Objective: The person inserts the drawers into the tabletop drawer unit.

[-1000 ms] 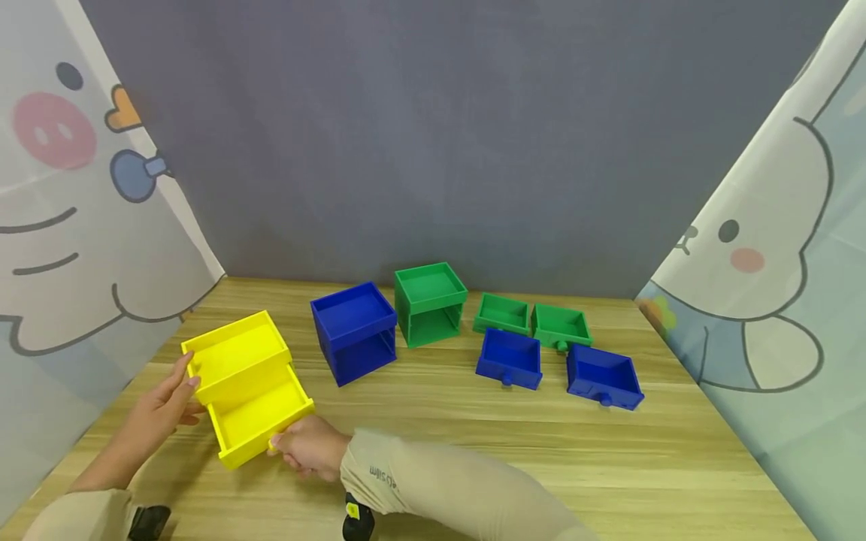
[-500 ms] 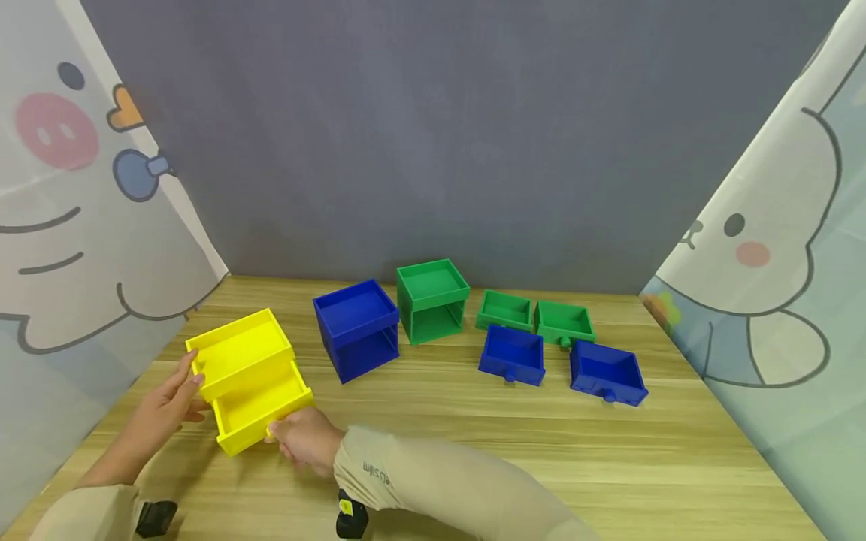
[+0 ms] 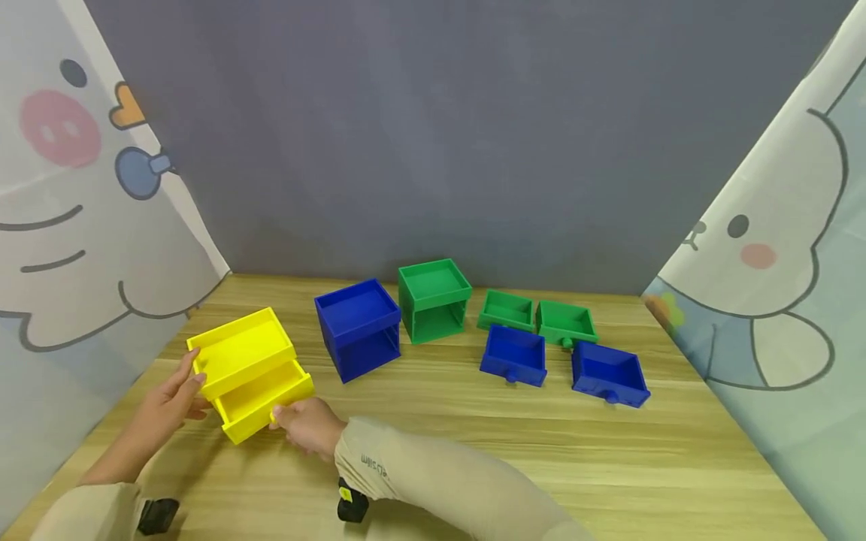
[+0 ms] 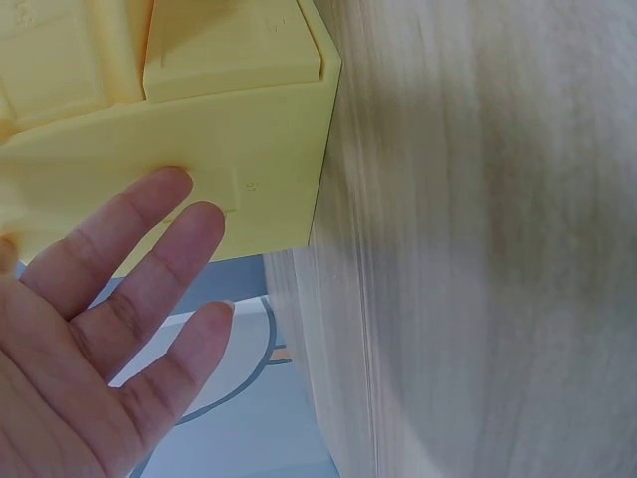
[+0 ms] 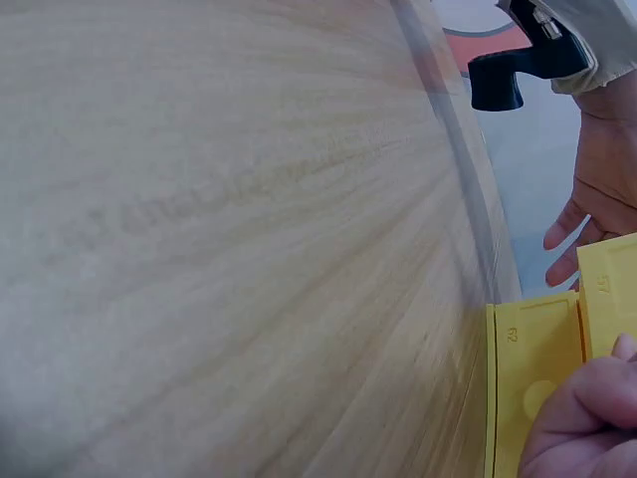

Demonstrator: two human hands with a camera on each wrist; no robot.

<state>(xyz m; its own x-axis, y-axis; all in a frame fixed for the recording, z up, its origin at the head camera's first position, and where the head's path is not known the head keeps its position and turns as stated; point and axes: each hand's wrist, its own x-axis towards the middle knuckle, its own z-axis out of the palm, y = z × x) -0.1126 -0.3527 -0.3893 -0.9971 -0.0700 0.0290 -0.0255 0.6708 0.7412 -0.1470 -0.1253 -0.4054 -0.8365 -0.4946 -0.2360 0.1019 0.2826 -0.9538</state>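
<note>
At the left of the table stands a small yellow cabinet (image 3: pixel 243 347) with a tray-like top. Its yellow drawer (image 3: pixel 267 406) sticks part way out of the front, with nothing inside. My right hand (image 3: pixel 307 426) pinches the knob of that drawer. A second drawer front (image 5: pixel 530 334) sits in the cabinet below it in the right wrist view. My left hand (image 3: pixel 158 407) rests against the cabinet's left side. In the left wrist view the fingers (image 4: pixel 164 259) of that hand are nearly straight and spread, tips at the yellow side wall.
Right of the yellow cabinet stand a blue cabinet (image 3: pixel 357 314) and a green cabinet (image 3: pixel 434 285), both without drawers in them. Two green drawers (image 3: pixel 567 321) and two blue drawers (image 3: pixel 513 353) lie farther right on the wooden table (image 3: pixel 473 436). A grey cloth (image 3: pixel 433 150) hangs behind.
My right hand has pushed the yellow drawer deeper into the yellow cabinet, so less of it sticks out. The left hand stays at the cabinet's side.
</note>
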